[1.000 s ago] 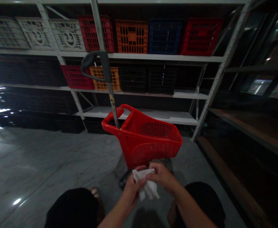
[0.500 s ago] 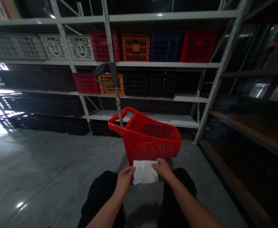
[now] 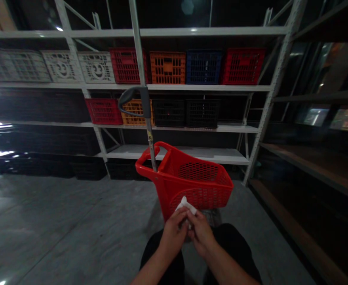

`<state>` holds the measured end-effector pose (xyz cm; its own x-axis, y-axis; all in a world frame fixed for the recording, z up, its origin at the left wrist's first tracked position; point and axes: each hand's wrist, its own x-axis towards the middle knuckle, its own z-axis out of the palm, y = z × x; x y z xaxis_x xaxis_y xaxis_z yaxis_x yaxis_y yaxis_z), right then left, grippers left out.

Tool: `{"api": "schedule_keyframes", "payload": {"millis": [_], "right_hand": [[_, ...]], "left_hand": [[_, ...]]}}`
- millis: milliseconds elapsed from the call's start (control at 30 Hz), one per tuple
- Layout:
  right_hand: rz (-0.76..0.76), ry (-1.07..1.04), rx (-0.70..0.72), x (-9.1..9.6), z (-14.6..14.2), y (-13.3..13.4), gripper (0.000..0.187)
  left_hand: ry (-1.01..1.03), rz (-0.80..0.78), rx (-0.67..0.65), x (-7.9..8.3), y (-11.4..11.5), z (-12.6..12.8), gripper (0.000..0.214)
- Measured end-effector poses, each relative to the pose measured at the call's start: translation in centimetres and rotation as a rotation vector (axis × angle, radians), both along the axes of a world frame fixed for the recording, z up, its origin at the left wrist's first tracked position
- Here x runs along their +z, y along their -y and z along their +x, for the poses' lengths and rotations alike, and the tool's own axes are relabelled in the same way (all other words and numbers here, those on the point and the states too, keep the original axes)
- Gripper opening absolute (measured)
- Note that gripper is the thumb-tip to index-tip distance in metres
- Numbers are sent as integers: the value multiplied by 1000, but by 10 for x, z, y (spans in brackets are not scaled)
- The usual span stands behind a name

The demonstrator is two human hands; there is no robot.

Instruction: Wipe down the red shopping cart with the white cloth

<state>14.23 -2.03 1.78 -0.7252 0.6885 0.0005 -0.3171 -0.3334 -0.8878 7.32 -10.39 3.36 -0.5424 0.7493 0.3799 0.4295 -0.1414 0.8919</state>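
At far left the dark stacked crates (image 3: 37, 134) on the lower shelves are nearly lost in shadow. Low in the middle, the left hand (image 3: 174, 233) and the right hand (image 3: 202, 236) press together, fingers curled shut on a white cloth (image 3: 185, 205); only a crumpled corner pokes above the knuckles, the rest hidden between the palms. It sits just in front of the red trolley basket (image 3: 197, 182). A pole (image 3: 152, 152) with a black handle (image 3: 134, 99) rises from the basket's left end, crossing the coloured crates (image 3: 168, 67) on the metal shelving (image 3: 209, 88) behind. The grey concrete floor (image 3: 58, 221) shines dully; the wooden rack (image 3: 310, 166) at right fades into darkness.
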Motion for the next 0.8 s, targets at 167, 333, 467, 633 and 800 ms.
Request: {"api": "schedule_keyframes", "payload": {"millis": [167,333,467,633,800], "right_hand": [[704,138,-422,19,-28,-94,45],[1417,508,-461,-13,-45,-146,61],[1495,480,-468,-46,-84,-123,63],[1518,292,-378,-9,-165,-64,57],[1602,225,-250,11,-166,-56,60]], "left_hand": [[-420,25,355,55,4,-112,28],[-965,-225,616,96,-19,-200,40],[-1143,-402,618,84,-33,-216,46],[-1174,-416,679,76,-33,-217,48],[-1174,-398,694,78,-31,-222,46]]}}
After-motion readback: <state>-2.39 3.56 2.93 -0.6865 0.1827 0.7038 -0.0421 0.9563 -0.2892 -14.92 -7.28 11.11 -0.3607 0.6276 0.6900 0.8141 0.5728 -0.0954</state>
